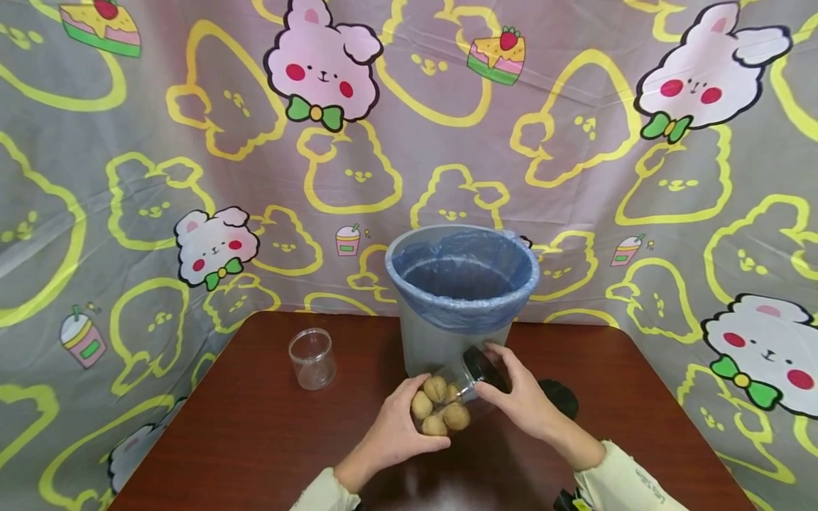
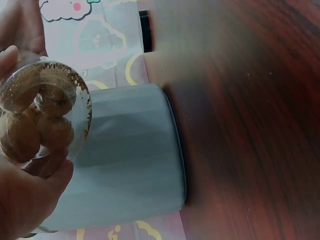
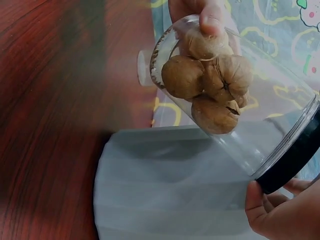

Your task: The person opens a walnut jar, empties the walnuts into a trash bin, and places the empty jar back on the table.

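A clear jar (image 3: 272,100) with several walnuts (image 3: 215,80) gathered at its bottom is held tilted in front of the bin. Its base end is gripped by my left hand (image 1: 404,424), fingers on one side and thumb on the other. My right hand (image 1: 520,390) grips the black lid (image 1: 483,369), which sits on the jar's mouth in the right wrist view. Through the base, in the left wrist view, the walnuts (image 2: 37,120) and some brown crumbs along the edge show.
A grey bin (image 1: 415,341) lined with a blue plastic bag (image 1: 469,312) stands just behind the hands. An uncovered clear jar (image 1: 313,360) is at the left on the brown table (image 1: 268,440). Another black lid (image 1: 559,399) lies by the right forearm. Patterned cloth (image 1: 358,170) encloses the table.
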`<state>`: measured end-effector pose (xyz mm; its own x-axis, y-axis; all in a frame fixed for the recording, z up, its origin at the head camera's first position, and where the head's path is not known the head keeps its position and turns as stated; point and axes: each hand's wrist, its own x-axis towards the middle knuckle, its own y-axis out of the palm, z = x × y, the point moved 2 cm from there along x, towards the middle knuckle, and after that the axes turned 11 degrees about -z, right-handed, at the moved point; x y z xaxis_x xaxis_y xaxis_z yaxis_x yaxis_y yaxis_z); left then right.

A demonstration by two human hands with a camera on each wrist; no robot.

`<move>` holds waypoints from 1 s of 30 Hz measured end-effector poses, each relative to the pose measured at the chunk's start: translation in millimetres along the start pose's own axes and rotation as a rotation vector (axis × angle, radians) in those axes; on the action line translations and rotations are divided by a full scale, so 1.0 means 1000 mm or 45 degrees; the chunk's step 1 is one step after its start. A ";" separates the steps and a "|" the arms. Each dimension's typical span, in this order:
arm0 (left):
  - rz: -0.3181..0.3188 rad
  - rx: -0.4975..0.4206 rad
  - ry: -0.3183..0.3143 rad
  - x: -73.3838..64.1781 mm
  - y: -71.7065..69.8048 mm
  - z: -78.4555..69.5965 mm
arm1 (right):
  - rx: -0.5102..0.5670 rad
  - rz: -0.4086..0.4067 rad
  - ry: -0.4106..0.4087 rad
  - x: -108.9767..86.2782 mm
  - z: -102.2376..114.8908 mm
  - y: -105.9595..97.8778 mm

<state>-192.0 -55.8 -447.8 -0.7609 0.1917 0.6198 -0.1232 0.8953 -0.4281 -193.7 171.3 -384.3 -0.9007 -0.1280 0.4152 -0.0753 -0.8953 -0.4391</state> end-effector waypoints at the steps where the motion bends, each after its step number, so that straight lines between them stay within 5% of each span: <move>1: 0.004 -0.006 0.005 0.000 -0.001 0.000 | 0.009 0.000 -0.004 0.000 -0.001 0.000; 13: 0.128 -0.299 -0.098 0.001 -0.006 0.003 | 0.189 0.091 -0.177 0.000 0.003 -0.002; 22: 0.125 -0.249 -0.095 -0.001 -0.006 0.004 | 0.174 0.154 -0.197 -0.002 0.000 -0.002; 30: 0.103 -0.095 -0.079 -0.002 -0.002 0.002 | -0.069 0.064 -0.053 -0.001 0.005 0.001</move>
<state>-191.5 -58.7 -449.3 -0.8047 0.2414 0.5424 -0.0139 0.9057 -0.4238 -190.8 168.9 -381.3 -0.8854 -0.1906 0.4239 -0.0546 -0.8630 -0.5022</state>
